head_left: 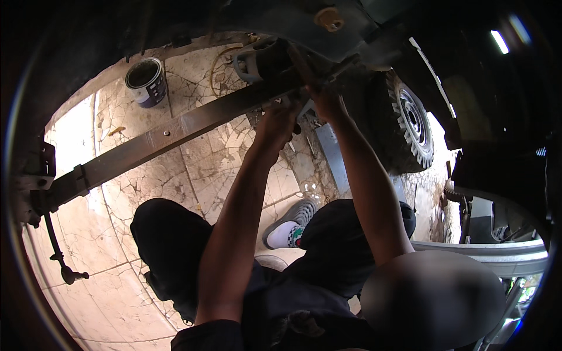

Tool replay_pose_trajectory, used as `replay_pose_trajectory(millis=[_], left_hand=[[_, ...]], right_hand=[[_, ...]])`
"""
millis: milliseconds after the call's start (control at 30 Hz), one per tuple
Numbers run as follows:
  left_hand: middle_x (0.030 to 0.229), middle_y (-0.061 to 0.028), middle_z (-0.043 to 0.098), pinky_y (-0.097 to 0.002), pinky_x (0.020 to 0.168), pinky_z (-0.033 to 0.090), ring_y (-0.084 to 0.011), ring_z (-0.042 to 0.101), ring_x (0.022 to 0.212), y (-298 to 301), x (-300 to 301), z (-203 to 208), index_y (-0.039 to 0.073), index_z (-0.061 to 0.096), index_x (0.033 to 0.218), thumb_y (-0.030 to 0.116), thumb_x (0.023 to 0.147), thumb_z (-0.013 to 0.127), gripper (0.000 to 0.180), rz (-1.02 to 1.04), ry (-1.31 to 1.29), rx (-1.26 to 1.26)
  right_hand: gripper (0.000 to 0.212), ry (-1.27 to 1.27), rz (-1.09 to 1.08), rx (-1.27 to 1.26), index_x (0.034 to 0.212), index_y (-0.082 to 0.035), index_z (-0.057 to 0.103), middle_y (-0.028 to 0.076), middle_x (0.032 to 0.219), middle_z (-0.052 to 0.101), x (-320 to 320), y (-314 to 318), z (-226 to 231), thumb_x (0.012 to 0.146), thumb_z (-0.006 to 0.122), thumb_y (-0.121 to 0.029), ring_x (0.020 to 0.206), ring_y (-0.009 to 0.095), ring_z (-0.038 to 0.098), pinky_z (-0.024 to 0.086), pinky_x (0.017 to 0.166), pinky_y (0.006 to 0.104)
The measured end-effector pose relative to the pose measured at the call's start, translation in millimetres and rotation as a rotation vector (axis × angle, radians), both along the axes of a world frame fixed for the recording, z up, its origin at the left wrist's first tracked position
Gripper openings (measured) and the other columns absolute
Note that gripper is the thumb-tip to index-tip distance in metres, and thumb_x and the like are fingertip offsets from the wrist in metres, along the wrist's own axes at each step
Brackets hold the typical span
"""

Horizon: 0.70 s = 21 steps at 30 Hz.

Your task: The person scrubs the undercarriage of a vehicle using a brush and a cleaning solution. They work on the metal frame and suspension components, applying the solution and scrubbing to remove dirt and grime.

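Both my arms reach up and forward to the far end of a long metal beam, which slants across the view from the lower left to the upper middle. My left hand is just below the beam, its fingers curled round something; a small dark rounded end shows beside them. Slightly higher and to the right, my right hand is closed close to a dark bar at the beam's end. Deep shadow hides its fingertips and whatever they grip.
An open paint can stands beyond the beam on cracked tiles. A treaded wheel is at the right, near a blue-grey flat piece. Dark bodywork hangs overhead. A thin rod hangs from the beam's left end.
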<state>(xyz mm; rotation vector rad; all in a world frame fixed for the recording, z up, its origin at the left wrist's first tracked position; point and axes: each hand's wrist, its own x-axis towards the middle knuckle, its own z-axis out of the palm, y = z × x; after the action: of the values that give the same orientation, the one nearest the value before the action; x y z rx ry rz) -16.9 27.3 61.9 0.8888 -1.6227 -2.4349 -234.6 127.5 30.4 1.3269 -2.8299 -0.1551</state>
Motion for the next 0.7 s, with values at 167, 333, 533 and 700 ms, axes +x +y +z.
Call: replay_pose_trajectory(millis=[167,333,533,700], left_hand=[[0.072,0.0003,0.057,-0.0276,0.047,0.035,-0.0081,0.046,0.054,5,-3,-8,0.012,0.067,0.099,0.040,0.096,0.062,0.029,0.077,0.023,0.062],[0.063,-0.0044,0.062,-0.0329,0.040,0.036,-0.0128,0.052,0.045,25,-9,3,0.003,0.070,0.091,0.033,0.097,0.058,0.033,0.107,0.119,0.034],[0.076,-0.0066,0.069,-0.0272,0.039,0.034,-0.0115,0.055,0.049,12,-25,-35,0.004,0.068,0.102,0.033,0.101,0.058,0.031,0.129,0.152,-0.165],[0.081,-0.0188,0.075,-0.0445,0.081,0.055,-0.0315,0.075,0.082,16,-16,-23,-0.001,0.074,0.093,0.032,0.098,0.053,0.040,-0.080,-0.083,-0.277]], right_hand=[[0.047,-0.185,-0.309,-0.230,0.132,-0.015,0.066,0.023,0.118,0.070,42,-16,1,0.104,0.049,-0.049,0.112,0.045,0.067,0.054,0.094,0.0542],[0.050,-0.148,-0.212,-0.266,0.116,-0.004,0.070,0.026,0.113,0.071,56,44,-5,0.102,0.055,-0.049,0.110,0.044,0.067,0.053,0.093,0.0551],[0.048,-0.067,-0.154,-0.231,0.111,-0.003,0.073,0.025,0.109,0.072,42,-30,23,0.103,0.052,-0.046,0.108,0.045,0.068,0.056,0.088,0.0542],[0.048,-0.136,-0.217,-0.271,0.127,-0.013,0.067,0.023,0.120,0.070,37,-23,-16,0.101,0.052,-0.052,0.112,0.042,0.067,0.054,0.095,0.0518]])
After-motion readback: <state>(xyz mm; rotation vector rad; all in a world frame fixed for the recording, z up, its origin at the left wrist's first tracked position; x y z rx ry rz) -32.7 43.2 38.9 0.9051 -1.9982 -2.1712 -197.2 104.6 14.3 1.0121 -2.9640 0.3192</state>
